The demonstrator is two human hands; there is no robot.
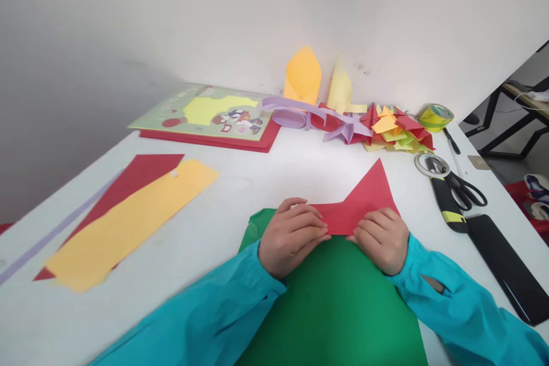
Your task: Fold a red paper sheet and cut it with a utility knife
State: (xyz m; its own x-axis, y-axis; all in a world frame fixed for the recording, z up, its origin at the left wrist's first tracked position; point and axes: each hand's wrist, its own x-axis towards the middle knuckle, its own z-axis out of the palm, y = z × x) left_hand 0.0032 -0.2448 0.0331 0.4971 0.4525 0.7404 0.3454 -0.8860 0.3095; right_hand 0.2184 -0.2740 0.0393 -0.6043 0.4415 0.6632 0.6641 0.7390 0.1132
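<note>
A folded red paper (362,200) lies on a green sheet (338,303) at the table's near middle. My left hand (291,234) presses on the red paper's left end, fingers curled and pressed together over the fold. My right hand (381,237) pinches the paper's lower right part, fingers bent. One point of the red paper sticks up and away toward the far right. Both arms wear teal sleeves.
At left lie yellow (128,223) and dark red (141,174) paper strips. A craft book (206,114) lies at the back, beside it purple loops (300,114) and folded coloured paper pieces (394,126). At right are tape rolls (435,116), scissors (465,190), a utility knife (446,206) and a black case (506,266).
</note>
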